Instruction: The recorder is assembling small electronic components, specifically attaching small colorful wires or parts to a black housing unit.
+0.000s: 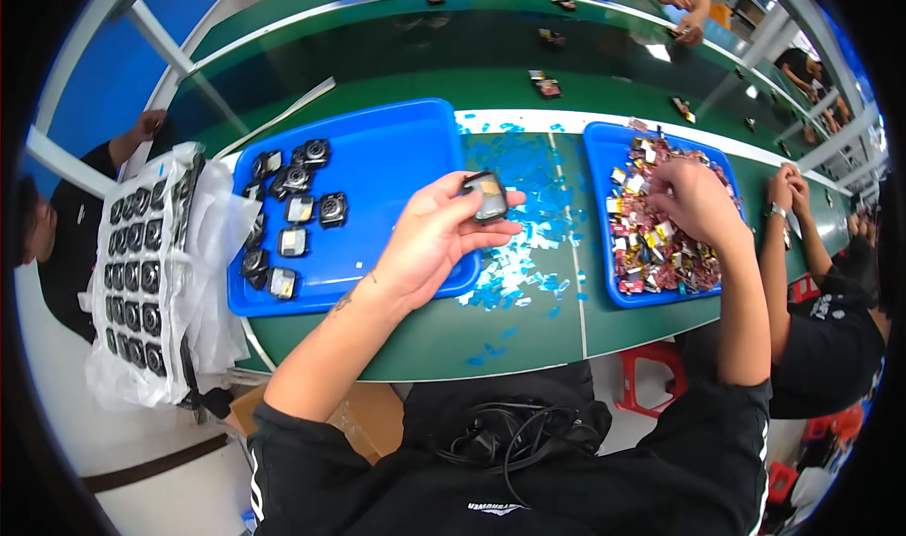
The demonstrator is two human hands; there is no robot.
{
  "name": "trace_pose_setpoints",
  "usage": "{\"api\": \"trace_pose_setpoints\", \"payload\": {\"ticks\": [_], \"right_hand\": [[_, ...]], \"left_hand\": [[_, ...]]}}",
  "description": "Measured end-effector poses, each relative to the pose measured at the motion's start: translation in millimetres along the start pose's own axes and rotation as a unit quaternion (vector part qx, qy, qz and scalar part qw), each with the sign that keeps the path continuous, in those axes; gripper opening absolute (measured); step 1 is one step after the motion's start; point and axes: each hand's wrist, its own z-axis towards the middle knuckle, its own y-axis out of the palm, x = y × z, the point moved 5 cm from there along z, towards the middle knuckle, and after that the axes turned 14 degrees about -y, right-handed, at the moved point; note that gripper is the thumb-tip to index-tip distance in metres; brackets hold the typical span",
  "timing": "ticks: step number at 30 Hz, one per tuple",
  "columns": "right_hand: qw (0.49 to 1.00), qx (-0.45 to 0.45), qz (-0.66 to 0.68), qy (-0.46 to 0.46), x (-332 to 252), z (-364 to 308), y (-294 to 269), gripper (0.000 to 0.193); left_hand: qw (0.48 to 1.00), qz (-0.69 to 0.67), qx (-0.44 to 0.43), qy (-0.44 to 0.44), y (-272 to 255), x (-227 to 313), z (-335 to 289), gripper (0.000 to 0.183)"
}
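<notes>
My left hand (pixel 429 229) grips a small black camera housing (pixel 491 199) between thumb and fingers, its grey side with a tan patch facing me. It is over the right end of a blue tray (pixel 377 196), where several similar camera housings (pixel 300 209) lie at the left, some showing round lenses. My right hand (pixel 694 201) reaches into a second blue tray (pixel 649 300), heaped with small circuit boards (pixel 656 253) bearing yellow, white and dark red parts. Its fingers are curled down onto the heap; what they pinch is hidden.
Small blue film pieces (pixel 519 262) are scattered between the trays. At the left stands a stack of plastic-wrapped packs of camera parts (pixel 142 272). Beyond the trays, a dark green conveyor (pixel 396 69) carries a few boards (pixel 545 85). Co-workers' hands (pixel 687 17) are across it and at the right.
</notes>
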Motion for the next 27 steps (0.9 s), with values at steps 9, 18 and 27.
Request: {"api": "trace_pose_setpoints", "payload": {"ticks": [9, 18, 27], "right_hand": [[0.996, 0.011, 0.085, -0.037, -7.4, -14.5, -6.8, 0.009], [0.932, 0.288, 0.218, 0.047, -18.2, -40.5, -19.7, 0.009], [0.901, 0.193, 0.388, -0.009, -105.7, -9.7, 3.1, 0.011]], "left_hand": [[0.995, 0.058, 0.077, 0.028, -9.5, -6.3, -4.4, 0.024], [0.993, 0.086, 0.069, 0.035, -0.8, -6.0, -11.6, 0.033], [0.916, 0.364, 0.064, 0.156, 24.9, 2.6, -20.6, 0.033]]}}
